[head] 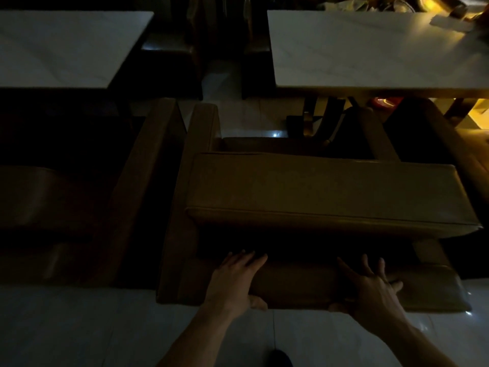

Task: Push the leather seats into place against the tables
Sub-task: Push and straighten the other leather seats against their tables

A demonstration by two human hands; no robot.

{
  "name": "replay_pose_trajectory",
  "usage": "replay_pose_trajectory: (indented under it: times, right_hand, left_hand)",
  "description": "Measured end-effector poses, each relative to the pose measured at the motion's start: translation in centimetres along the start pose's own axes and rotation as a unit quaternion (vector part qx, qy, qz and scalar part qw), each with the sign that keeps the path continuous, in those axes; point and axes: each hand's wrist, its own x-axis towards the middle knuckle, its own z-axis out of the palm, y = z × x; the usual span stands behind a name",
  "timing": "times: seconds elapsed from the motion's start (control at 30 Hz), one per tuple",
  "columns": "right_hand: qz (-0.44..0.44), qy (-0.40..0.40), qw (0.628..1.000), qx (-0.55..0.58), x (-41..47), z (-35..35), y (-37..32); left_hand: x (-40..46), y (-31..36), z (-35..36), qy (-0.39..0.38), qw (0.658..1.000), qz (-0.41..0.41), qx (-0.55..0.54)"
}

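A brown leather seat (325, 192) with armrests fills the middle of the dim head view, its backrest (296, 287) nearest me. Its loose cushion lies tilted across the seat. My left hand (235, 280) grips the top of the backrest, fingers over the front and thumb behind. My right hand (370, 288) holds the same backrest further right, fingers spread. Beyond the seat stands a white-topped table (370, 49) at the upper right. A gap of floor shows between seat and table. A second leather seat (53, 202) stands at the left, before another white table (66, 46).
Glossy pale floor tiles (105, 327) lie under me. Dark chairs (169, 51) stand between the two tables at the back. Clutter and a yellow light (444, 9) sit on the right table's far corner. Wooden table legs (315, 117) show under the right table.
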Motion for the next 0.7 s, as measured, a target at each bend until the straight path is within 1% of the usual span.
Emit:
replay_pose_trajectory:
  times: [0.23,0.5,0.7]
  right_hand:
    - [-0.010,0.013,1.000,0.024,1.3,-1.2,-0.5]
    - [-0.019,0.057,0.998,0.012,0.8,-0.1,-0.3]
    - [-0.018,0.055,0.998,0.010,0.7,-0.3,-0.5]
  left_hand:
    - [1.4,0.0,-1.1,0.001,0.999,-0.032,-0.029]
    - [1.2,0.2,-0.9,0.021,0.999,-0.021,-0.014]
    - [1.4,0.0,-0.7,0.022,0.999,-0.022,-0.015]
